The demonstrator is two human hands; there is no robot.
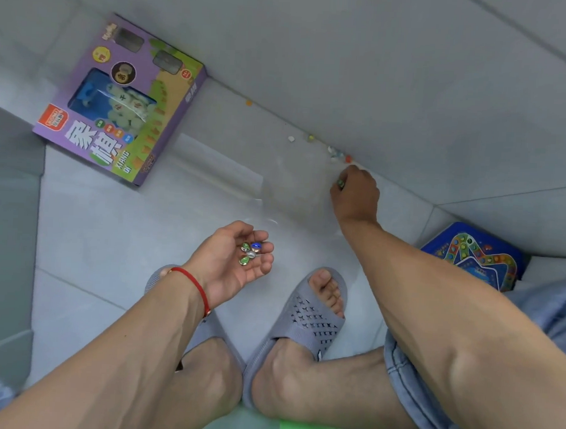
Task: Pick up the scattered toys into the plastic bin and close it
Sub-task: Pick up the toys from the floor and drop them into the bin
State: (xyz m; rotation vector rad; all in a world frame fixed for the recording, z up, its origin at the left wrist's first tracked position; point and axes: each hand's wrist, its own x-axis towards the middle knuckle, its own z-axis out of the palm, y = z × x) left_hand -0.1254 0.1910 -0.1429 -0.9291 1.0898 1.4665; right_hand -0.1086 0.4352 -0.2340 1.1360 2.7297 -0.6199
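- Nearest, at 6 o'clock: left hand [237, 261] palm up, fingers relaxed, cradling 4 marbles [250, 252].
- At 1 o'clock: right hand [355, 193] curled, pinching a green marble [340, 183]; fingertips hidden.
- Beyond it: blurred loose pieces [337, 154] along wall.
- Plastic bin not visible.

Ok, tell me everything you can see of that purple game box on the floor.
The purple game box is a flat cardboard carton lying face up on the pale tiled floor, upper left, turned at an angle, one corner close to the wall. Its printed lid shows large white Chinese characters, the word XIANG, green and tan cartoon artwork and round badges. A clear window reveals pale round pieces with red and green marks and a blue insert. It looks closed. Neither hand touches it; only the floor does.
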